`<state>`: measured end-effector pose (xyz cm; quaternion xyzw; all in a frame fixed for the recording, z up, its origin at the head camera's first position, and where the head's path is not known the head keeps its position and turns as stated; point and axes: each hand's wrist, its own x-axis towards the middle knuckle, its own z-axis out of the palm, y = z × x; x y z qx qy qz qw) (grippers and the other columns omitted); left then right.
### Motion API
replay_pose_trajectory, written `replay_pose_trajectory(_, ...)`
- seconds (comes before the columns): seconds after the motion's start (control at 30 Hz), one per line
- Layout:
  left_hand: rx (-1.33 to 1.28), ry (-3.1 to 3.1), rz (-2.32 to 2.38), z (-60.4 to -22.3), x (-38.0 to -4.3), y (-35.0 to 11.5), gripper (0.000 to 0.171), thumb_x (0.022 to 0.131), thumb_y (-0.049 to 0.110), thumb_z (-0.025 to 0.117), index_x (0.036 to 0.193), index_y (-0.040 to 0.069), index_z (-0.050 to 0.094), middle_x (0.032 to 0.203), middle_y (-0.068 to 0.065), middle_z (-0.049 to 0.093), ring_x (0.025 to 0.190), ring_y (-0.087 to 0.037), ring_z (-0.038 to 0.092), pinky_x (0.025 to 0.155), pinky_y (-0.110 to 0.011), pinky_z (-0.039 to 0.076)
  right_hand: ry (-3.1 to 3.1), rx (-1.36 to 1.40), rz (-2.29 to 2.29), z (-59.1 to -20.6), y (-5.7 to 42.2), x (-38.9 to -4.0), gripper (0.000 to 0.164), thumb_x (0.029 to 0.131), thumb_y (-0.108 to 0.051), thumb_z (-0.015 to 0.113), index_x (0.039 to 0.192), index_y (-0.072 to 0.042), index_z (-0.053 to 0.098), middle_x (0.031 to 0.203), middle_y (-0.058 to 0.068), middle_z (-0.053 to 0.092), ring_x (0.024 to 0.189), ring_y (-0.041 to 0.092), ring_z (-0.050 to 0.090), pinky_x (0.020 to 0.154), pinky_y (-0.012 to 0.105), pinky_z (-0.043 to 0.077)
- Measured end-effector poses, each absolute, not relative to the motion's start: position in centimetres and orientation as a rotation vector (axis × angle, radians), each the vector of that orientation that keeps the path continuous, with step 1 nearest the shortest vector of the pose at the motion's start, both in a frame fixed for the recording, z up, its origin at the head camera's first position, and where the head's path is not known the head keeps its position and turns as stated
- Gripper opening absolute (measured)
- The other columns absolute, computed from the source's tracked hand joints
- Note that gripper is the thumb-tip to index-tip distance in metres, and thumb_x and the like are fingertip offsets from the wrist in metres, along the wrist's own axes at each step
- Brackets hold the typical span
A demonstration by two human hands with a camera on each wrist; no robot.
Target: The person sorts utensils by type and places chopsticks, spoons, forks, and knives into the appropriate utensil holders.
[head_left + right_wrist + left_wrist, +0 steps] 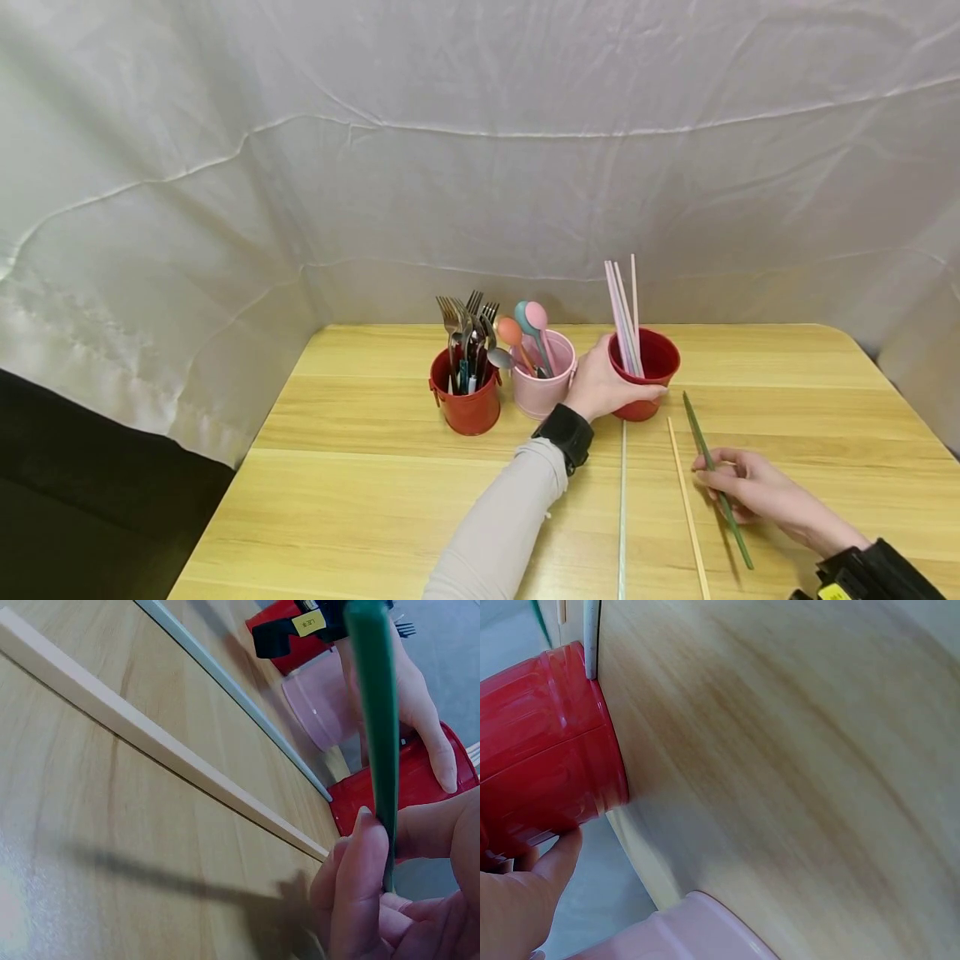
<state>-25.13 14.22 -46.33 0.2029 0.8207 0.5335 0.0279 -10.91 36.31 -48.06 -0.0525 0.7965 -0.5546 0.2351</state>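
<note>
At the right, a red bucket (641,410) holds several pale chopsticks (621,321) standing upright, leaning a little left. My left hand (600,385) holds this bucket from its left side, the thumb across its front; in the left wrist view the bucket (547,735) rests on the table. Between finger and thumb, my right hand (753,487) pinches a green chopstick (697,429), tilted above the tabletop. Its shadow falls on the wood. Two more lie flat in front of the bucket: a light blue-grey chopstick (622,508) and a beige chopstick (686,500).
Left of my left hand stands a pink bucket (534,398) with several coloured spoons (522,321). Beside it, another red bucket (468,414) is filled with forks (453,317) and other cutlery. A pale cloth (465,200) hangs behind the wooden table (360,492).
</note>
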Motion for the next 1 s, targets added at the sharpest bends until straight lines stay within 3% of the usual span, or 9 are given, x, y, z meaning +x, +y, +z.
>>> replay_pose_trajectory(0.23, 0.634, 2.535, 1.65, -46.4, -25.2, 14.2, 0.085, 0.068, 0.039, 0.093, 0.139, 0.026, 0.048, 0.128, 0.007, 0.067, 0.113, -0.005, 0.063, 0.097, -0.021, 0.052, 2.334, -0.158, -1.532, -47.2, 36.0, -11.3, 0.029, 0.106, -0.017, 0.05, 0.121, 0.007, 0.049, 0.075, -0.012, 0.062, 0.057, 0.0, 0.048, 0.052, 0.022, 0.05)
replay_pose_trajectory(0.53, 0.63, 2.544, 1.646, -46.4, -25.2, 14.2, 0.085, 0.068, 0.039, 0.093, 0.139, 0.025, 0.049, 0.128, 0.007, 0.067, 0.113, -0.005, 0.063, 0.097, -0.021, 0.052, 2.621, -0.031, -1.449, -44.4, 34.9, -12.2, 0.04, 0.106, -0.022, 0.051, 0.13, 0.008, 0.045, 0.079, -0.008, 0.066, 0.067, 0.005, 0.06, 0.061, 0.03, 0.057)
replay_pose_trajectory(1.0, 0.618, 2.526, 1.656, -46.3, -25.1, 14.2, 0.083, 0.068, 0.04, 0.093, 0.138, 0.027, 0.049, 0.128, 0.008, 0.067, 0.111, -0.004, 0.063, 0.098, -0.022, 0.052, 3.029, -0.224, -1.54, -39.5, 34.0, -14.9, 0.027, 0.103, -0.012, 0.056, 0.123, 0.005, 0.05, 0.071, -0.018, 0.061, 0.061, 0.003, 0.064, 0.057, 0.02, 0.056)
